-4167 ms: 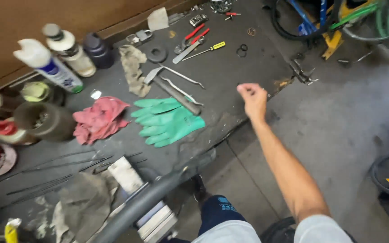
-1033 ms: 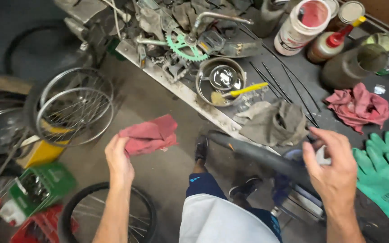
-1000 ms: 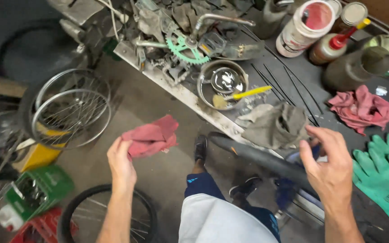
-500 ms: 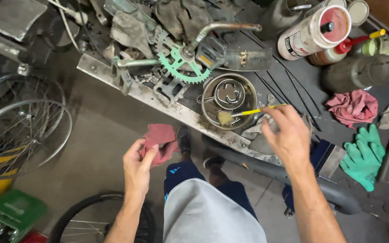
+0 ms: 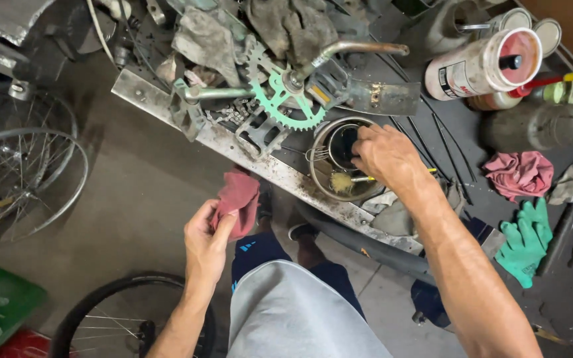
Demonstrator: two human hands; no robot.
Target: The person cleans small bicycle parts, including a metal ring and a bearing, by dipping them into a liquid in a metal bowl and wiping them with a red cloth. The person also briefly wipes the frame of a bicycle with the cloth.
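Right hand (image 5: pixel 386 156) has now reached into metal bowl (image 5: pixel 319 174).

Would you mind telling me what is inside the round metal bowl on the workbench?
The metal bowl holds a yellow-handled brush and the right hand reaching in; the hand covers whatever lies beneath it.

Crumpled red rag (image 5: pixel 239 199); round metal bowl (image 5: pixel 323 174), perhaps greasy.

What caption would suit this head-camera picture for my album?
Right hand reaches into a round metal bowl on a cluttered bike workbench; left hand holds a red rag.
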